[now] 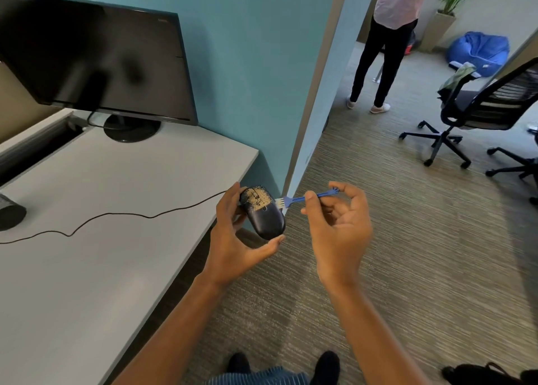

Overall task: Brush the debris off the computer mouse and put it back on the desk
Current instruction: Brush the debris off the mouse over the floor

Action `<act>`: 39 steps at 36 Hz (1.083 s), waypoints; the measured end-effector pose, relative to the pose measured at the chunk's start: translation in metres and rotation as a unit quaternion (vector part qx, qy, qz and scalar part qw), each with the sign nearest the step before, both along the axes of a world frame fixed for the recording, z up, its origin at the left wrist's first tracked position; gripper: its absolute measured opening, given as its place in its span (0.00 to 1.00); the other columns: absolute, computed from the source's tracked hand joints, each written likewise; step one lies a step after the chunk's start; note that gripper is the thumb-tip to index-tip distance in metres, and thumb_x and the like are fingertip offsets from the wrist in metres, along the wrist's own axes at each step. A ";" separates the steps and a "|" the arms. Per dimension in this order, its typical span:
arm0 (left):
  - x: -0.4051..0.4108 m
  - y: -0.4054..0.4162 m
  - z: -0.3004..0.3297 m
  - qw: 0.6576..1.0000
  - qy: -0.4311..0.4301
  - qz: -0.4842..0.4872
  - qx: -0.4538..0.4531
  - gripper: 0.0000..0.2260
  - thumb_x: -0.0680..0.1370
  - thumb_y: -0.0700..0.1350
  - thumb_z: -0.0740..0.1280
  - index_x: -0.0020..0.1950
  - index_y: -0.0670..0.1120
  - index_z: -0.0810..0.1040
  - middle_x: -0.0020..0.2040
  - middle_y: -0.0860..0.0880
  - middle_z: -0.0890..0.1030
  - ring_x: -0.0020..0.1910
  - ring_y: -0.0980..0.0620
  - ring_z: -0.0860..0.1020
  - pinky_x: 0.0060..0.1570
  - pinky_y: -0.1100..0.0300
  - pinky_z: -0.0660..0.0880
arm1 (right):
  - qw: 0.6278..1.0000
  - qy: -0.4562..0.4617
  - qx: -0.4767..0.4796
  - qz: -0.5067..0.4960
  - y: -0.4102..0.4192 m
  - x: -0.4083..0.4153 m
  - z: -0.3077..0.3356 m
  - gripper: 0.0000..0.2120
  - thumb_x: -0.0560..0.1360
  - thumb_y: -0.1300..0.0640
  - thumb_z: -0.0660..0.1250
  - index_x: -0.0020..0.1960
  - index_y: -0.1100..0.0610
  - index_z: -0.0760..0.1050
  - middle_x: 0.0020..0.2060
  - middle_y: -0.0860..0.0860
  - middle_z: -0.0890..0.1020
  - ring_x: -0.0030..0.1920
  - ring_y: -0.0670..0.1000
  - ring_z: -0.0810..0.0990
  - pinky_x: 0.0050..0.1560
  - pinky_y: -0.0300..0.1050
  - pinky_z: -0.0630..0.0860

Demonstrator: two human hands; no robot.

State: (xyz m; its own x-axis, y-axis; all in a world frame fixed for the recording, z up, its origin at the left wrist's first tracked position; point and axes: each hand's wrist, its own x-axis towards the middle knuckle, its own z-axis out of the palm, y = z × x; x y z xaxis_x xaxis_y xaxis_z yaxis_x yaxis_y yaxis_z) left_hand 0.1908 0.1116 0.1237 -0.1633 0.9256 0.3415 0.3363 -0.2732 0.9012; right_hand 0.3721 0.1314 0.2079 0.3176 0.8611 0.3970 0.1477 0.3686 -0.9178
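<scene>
My left hand [235,239] holds a black wired computer mouse [266,220] in the air just past the desk's right edge. Tan debris [257,199] covers the mouse's front half. My right hand [339,224] pinches a small blue brush [302,199] by its handle. Its white bristles touch the mouse's right front side. The mouse's black cable [116,214] trails left across the grey desk [102,253].
A black monitor [96,61] stands at the back of the desk against a teal partition [262,64]. A dark object [10,214] sits at the desk's left edge. Office chairs [477,108] and a standing person [384,49] are on the carpet to the right.
</scene>
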 end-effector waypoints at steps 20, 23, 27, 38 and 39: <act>0.002 -0.006 0.000 0.999 -0.026 -0.007 -0.033 0.61 0.67 0.54 0.91 0.90 0.57 0.55 0.87 0.53 0.69 0.85 0.49 0.73 0.80 0.40 0.77 | 0.988 -0.140 0.063 0.007 -0.004 -0.026 0.003 0.16 0.80 0.64 0.78 0.65 0.63 0.79 0.45 0.51 0.88 0.44 0.45 0.89 0.46 0.40 0.86; 0.002 -0.005 0.000 0.999 -0.023 -0.006 -0.029 0.61 0.68 0.54 0.91 0.90 0.57 0.56 0.88 0.54 0.68 0.85 0.50 0.73 0.80 0.45 0.77 | 0.989 -0.135 0.060 -0.005 -0.001 -0.020 0.003 0.16 0.80 0.64 0.78 0.65 0.63 0.79 0.45 0.51 0.89 0.44 0.44 0.90 0.47 0.39 0.86; 0.004 -0.004 0.003 1.000 -0.018 0.000 -0.005 0.60 0.69 0.60 0.89 0.91 0.49 0.57 0.86 0.68 0.63 0.85 0.55 0.72 0.78 0.55 0.78 | 0.990 -0.126 0.055 -0.019 0.005 -0.012 0.001 0.16 0.80 0.64 0.78 0.65 0.61 0.79 0.45 0.50 0.89 0.44 0.44 0.90 0.46 0.36 0.85; 0.003 0.001 0.002 1.000 -0.002 0.000 0.006 0.59 0.68 0.58 0.89 0.90 0.41 0.61 0.84 0.72 0.60 0.84 0.65 0.68 0.75 0.67 0.75 | 0.996 -0.022 -0.068 -0.048 0.021 0.016 -0.013 0.16 0.81 0.62 0.78 0.63 0.49 0.78 0.41 0.50 0.90 0.41 0.50 0.91 0.45 0.46 0.89; 0.003 0.001 0.003 1.000 0.000 0.000 0.006 0.59 0.68 0.59 0.88 0.90 0.40 0.62 0.84 0.73 0.60 0.84 0.66 0.67 0.75 0.67 0.75 | 0.996 -0.006 -0.076 -0.051 0.022 0.018 -0.013 0.16 0.81 0.62 0.78 0.62 0.48 0.78 0.41 0.50 0.90 0.40 0.50 0.91 0.44 0.45 0.88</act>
